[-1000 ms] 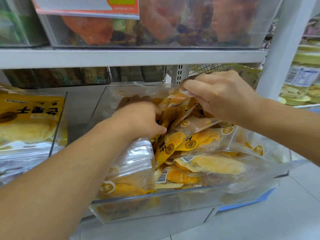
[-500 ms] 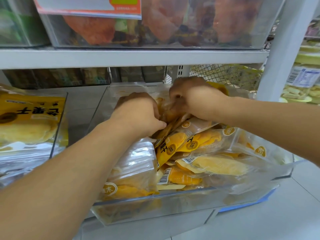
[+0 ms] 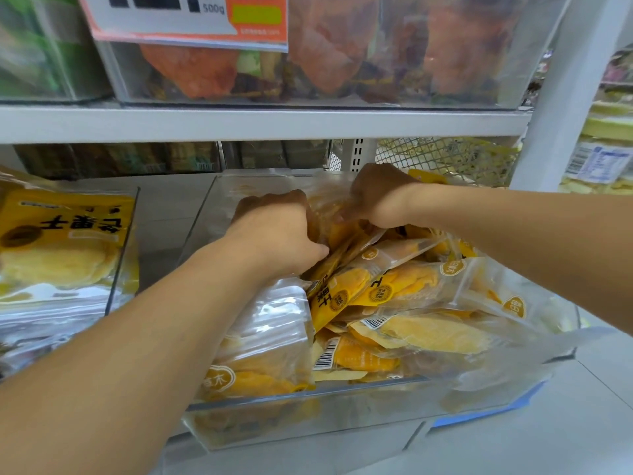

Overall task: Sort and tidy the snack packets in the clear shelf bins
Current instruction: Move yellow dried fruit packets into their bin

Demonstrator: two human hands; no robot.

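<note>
Both hands deep in the clear bin [image 3: 308, 411] on the lower shelf, at its back half. Left hand [image 3: 274, 231] has fingers curled round upright mango packets [image 3: 346, 241] near the bin's middle, thumb pressed on them. Right hand [image 3: 380, 197] just beside it, toward the bin's back right, curled over the same packets' tops; exact hold hidden. Loose packets [image 3: 411, 303] lie piled in the bin's right front. Second bin [image 3: 126, 241] left of it.
</note>
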